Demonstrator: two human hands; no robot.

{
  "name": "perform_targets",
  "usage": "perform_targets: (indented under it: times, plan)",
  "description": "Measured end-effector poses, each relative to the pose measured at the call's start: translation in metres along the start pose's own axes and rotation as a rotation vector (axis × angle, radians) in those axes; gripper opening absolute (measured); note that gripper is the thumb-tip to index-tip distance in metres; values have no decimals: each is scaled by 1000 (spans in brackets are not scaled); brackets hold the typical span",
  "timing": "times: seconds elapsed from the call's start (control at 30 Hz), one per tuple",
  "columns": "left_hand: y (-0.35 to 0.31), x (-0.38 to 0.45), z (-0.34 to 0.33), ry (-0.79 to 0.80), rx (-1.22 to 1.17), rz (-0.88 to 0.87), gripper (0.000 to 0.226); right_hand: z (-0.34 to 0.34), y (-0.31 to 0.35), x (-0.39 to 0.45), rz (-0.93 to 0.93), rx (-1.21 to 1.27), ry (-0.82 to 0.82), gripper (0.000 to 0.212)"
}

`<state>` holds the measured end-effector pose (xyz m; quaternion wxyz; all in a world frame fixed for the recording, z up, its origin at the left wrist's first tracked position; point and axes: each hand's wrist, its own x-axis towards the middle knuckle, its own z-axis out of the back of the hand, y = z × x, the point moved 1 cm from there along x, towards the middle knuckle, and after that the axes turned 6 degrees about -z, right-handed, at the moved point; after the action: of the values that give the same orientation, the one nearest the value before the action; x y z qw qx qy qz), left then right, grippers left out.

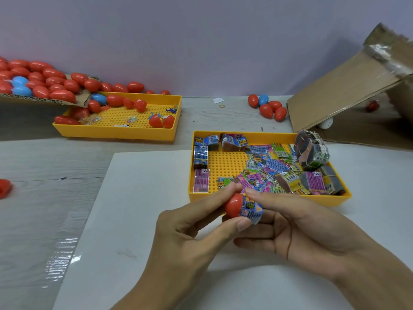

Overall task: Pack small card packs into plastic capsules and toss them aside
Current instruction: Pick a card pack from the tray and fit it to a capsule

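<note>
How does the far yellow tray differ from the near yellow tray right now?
The far tray holds red and blue capsules plus a few small toys; the near tray holds printed card packs, loose and in bundles. A cardboard flap piled with capsules overhangs the far tray's left end; nothing overhangs the near tray. The far tray sits on the grey tabletop, the near tray on a white sheet, just beyond both hands. Both are yellow with perforated floors.

Glossy red plastic capsule half (pixel 233 204), shiny printed card pack (pixel 252 209), perforated yellow plastic tray (pixel 228 163)
</note>
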<state>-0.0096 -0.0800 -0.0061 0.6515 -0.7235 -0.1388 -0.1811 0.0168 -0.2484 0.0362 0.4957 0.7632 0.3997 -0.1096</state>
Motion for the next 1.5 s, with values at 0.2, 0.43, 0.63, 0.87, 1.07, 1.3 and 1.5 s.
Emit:
perform_targets:
  times: [0.2, 0.43, 0.63, 0.87, 1.07, 1.3, 1.5]
  plan:
    - [-2, 0, 0, 27, -4, 60, 47, 1, 0, 1, -14, 5, 1, 32]
    - [-1, 0, 1, 64, -46, 117, 45, 1, 0, 2, 9, -33, -17, 32]
    - [-2, -1, -1, 61, -21, 106, 41, -2, 0, 0, 55, -75, -29, 24]
    - [-2, -3, -3, 66, 83, 98, 44, -2, -4, 3, 41, -1, -82, 25]
    - [-2, -3, -3, 58, 133, 68, 44, -2, -5, 4, 43, 19, -83, 28]
    - [-3, -3, -4, 61, 135, 65, 43, -2, -5, 3, 60, -9, -91, 30]
    - [-5, -1, -5, 9, 54, 74, 36, -6, -4, 1, 144, -152, -83, 25]
